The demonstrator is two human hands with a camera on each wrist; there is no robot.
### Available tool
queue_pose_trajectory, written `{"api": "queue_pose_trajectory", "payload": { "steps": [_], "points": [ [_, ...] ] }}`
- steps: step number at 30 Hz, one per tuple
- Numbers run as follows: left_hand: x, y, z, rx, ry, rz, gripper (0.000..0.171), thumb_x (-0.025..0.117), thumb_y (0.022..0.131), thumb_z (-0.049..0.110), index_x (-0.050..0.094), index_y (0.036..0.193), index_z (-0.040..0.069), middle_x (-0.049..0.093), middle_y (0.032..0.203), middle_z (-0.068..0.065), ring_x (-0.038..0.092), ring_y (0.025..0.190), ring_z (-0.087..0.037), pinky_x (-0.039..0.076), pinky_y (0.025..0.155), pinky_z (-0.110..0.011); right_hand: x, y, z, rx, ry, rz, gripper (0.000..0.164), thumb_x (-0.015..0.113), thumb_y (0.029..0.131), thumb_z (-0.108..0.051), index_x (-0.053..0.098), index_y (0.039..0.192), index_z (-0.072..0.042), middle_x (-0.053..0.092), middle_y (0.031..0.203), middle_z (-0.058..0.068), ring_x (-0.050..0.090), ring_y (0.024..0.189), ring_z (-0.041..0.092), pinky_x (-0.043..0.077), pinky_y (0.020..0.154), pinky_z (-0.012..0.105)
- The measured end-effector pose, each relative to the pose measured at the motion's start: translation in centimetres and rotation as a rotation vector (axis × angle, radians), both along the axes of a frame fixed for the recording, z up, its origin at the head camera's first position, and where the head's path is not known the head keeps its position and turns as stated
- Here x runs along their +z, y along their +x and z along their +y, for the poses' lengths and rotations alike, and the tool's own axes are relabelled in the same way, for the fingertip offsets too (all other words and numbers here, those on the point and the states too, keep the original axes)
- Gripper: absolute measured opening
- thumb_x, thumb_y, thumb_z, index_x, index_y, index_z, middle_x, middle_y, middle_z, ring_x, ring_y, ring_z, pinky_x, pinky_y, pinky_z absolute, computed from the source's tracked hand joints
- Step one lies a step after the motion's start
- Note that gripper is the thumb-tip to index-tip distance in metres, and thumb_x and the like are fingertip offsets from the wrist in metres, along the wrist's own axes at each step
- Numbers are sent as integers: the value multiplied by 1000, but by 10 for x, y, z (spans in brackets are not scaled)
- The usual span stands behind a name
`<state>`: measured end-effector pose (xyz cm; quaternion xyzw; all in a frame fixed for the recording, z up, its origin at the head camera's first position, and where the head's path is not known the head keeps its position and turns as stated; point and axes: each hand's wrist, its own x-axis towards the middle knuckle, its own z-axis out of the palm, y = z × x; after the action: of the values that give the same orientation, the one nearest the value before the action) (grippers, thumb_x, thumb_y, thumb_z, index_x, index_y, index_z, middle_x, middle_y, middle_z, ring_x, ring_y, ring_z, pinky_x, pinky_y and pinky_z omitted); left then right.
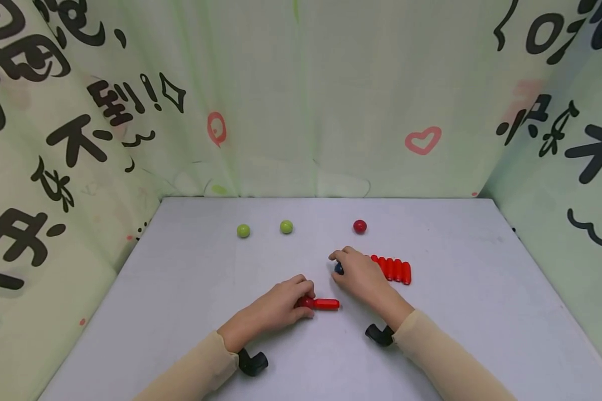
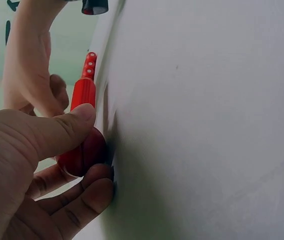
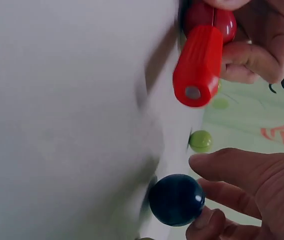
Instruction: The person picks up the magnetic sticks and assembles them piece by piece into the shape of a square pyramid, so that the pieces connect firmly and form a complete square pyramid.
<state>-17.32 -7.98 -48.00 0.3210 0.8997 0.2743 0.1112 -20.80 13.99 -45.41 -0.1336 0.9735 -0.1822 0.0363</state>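
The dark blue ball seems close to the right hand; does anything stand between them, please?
Nothing visible does: the right hand is right at the dark blue ball, and the left hand holds the red ball and stick off to one side.

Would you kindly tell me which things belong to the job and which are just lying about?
Likely in use: glossy red ball and ribbed red rod (left hand); dark blue ball (right hand); row of red rods.

Seemingly idle: two green balls; far red ball.
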Motion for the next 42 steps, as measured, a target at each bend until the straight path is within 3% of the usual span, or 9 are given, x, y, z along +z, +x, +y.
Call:
{"api": "queue_pose_trajectory", "payload": {
  "steps": [8,19,31,42],
  "points": [
    [1,-1,0,1,-12,-7,24,79,93,26,61,107,19,57,104,7,53,85,-6,48,76,-19,-3,20,10,-7,-21,-74,39,83,86,-20,71,122,-12,69,115,11,66,96,25,62,83,42],
    [3,-4,-5,13,-29,5,22,79,93,24,61,105,20,58,103,7,55,86,-7,50,78,-20,-5,45,22,-5,-51,-106,41,87,83,-20,72,121,-15,69,118,9,65,105,26,61,87,44],
    [2,-4,-4,7,-27,11,23,79,93,26,61,106,20,58,103,7,55,86,-7,50,78,-19,-8,53,13,36,-135,-138,37,87,81,-18,74,115,-17,70,109,2,64,97,18,60,86,40],
    [3,-3,-6,12,-31,50,24,78,94,28,62,109,19,61,105,6,55,82,-6,50,77,-21,-4,52,14,41,-152,-89,29,83,87,-24,74,114,-17,70,107,0,63,92,13,58,82,33]
  ]
}}
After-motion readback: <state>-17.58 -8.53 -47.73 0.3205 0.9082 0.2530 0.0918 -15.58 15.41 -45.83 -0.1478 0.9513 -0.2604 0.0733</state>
